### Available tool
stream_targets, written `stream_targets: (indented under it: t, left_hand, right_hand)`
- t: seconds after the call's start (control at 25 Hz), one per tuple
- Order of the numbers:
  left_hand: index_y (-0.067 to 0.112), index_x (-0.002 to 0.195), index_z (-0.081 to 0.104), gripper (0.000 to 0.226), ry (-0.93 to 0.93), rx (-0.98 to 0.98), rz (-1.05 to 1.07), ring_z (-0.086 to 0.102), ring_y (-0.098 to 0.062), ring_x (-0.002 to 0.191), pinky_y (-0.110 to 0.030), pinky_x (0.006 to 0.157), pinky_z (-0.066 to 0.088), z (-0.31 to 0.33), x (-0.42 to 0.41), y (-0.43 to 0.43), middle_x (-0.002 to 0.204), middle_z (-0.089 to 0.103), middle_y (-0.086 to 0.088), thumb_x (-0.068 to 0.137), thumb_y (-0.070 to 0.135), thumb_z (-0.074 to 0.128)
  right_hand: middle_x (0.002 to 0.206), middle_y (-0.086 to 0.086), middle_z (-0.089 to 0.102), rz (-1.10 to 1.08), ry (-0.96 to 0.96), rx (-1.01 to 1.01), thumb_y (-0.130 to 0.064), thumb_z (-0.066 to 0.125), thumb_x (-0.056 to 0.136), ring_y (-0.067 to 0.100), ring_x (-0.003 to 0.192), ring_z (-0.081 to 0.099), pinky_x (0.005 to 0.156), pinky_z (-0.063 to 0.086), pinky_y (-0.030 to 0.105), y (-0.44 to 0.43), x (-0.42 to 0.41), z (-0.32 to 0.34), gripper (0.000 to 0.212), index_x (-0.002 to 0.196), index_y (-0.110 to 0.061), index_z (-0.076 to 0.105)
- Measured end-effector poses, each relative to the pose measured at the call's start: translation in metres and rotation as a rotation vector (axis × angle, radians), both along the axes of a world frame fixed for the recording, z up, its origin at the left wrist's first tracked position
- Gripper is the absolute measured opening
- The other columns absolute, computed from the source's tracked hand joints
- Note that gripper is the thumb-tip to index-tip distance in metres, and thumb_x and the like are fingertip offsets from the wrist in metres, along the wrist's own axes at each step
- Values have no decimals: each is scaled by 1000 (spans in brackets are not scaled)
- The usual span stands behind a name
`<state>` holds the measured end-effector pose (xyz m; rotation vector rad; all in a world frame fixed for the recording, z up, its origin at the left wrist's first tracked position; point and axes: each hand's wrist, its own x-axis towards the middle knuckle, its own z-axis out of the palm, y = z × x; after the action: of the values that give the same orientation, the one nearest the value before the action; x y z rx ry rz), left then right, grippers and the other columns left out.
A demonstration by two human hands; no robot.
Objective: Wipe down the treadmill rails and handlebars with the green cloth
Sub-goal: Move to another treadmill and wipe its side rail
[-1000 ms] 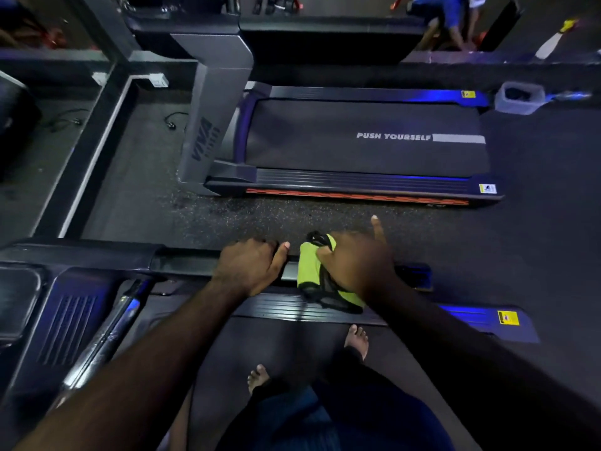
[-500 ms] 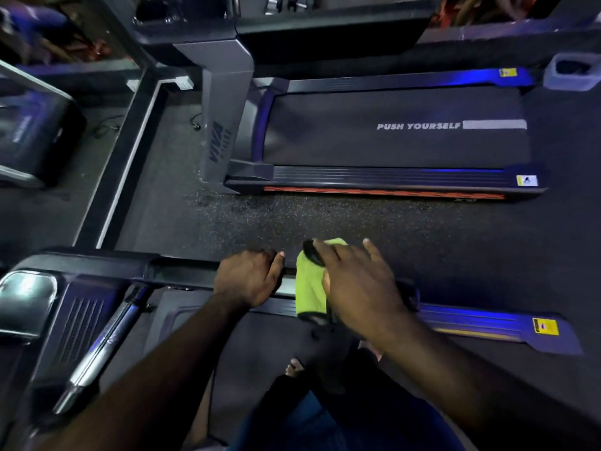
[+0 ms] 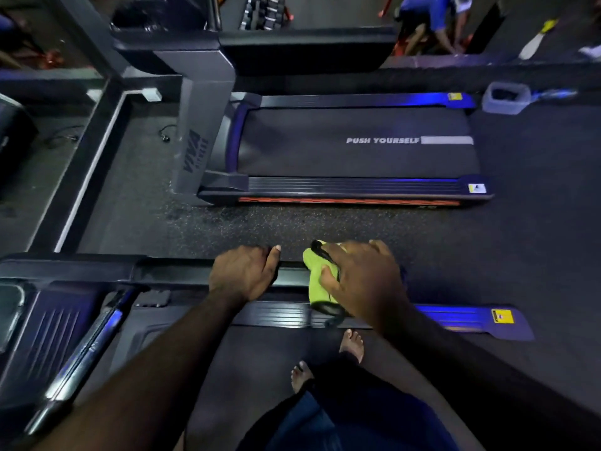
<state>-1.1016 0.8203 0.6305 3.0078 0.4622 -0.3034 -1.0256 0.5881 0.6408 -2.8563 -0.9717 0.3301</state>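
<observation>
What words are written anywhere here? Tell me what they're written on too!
"PUSH YOURSELF": white letters on the far treadmill's belt.
"VIVA": running down the grey upright post of that same treadmill; the smaller word beside it is too blurred to read.
Yellow stickers at the treadmills' back corners: print too small to read.
</observation>
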Motion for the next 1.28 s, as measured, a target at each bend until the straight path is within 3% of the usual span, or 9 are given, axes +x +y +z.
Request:
stream_targets:
  t: [0.08, 0.28, 0.44, 0.56, 0.64, 0.8, 1.0, 1.2, 1.28]
  left_hand:
    - [20, 91, 68, 67, -10, -14, -4, 71, -32, 88, -37, 67, 44, -3, -2, 2, 93, 74, -9, 107, 61, 17]
    - [22, 96, 69, 68, -52, -32, -33, 72, -33, 90, -38, 71, 47, -5, -8, 3, 95, 75, -10, 107, 62, 15]
    - [20, 102, 70, 67, -58, -32, -32, 72, -34, 96, -41, 78, 51, 4, -9, 1, 103, 75, -13, 108, 61, 18]
    - [20, 102, 70, 68, -39, -33, -29, 72, -33, 94, -41, 78, 50, 4, -9, 0, 102, 75, -12, 107, 62, 17]
    - [19, 101, 69, 67, -46, -28, -23, 72, -33, 93, -41, 76, 48, 3, -7, 1, 101, 74, -12, 107, 62, 18]
    - [21, 95, 68, 67, -30, -25, 21, 71, -35, 90, -41, 76, 50, -1, -2, -2, 99, 74, -11, 106, 65, 19]
    - [20, 89, 73, 60, -70, -40, 143, 70, -36, 92, -42, 85, 48, -3, 2, -7, 92, 76, -12, 101, 63, 32]
    - [13, 98, 75, 47, -182, -5, 492, 62, -40, 102, -47, 91, 50, -11, 25, -40, 104, 74, -18, 82, 46, 45]
    - [14, 103, 74, 44, -167, 41, 560, 58, -39, 107, -48, 97, 43, -15, 24, -47, 110, 71, -15, 83, 44, 47]
  right_hand:
    - [109, 1, 76, -64, 30, -67, -57, 35, 94, 25, 104, 69, 104, 36, 46, 13, 17, 4, 51, 125, -34, 67]
    - [122, -10, 71, -101, -61, 33, -46, 46, 84, 21, 116, 63, 104, 43, 45, -45, -9, 4, 55, 136, -37, 61]
    - [127, 0, 72, -307, 153, 98, -47, 41, 92, 27, 118, 66, 98, 50, 41, -37, 26, 4, 45, 128, -35, 65]
    - [158, 4, 51, -263, 130, 260, -32, 46, 87, 26, 145, 45, 120, 38, 41, -64, -6, -5, 60, 145, -32, 60]
    - [156, 4, 54, -212, 65, 261, -27, 47, 84, 29, 146, 44, 122, 36, 45, -75, -15, -10, 64, 145, -31, 62]
    - [112, 5, 74, -229, 248, 114, -39, 38, 90, 33, 108, 68, 82, 50, 39, -43, 42, 3, 41, 108, -24, 72]
    - [136, -4, 63, -126, 23, 275, -71, 59, 88, 20, 122, 59, 97, 53, 39, -82, 0, -15, 64, 141, -35, 59]
    - [119, -8, 76, -146, 613, 288, -62, 57, 85, 17, 107, 71, 86, 49, 29, -59, 84, -27, 48, 126, -41, 71]
    - [121, -7, 74, -161, 590, 458, -51, 55, 86, 14, 105, 70, 86, 48, 26, -79, 72, -28, 51, 134, -40, 68]
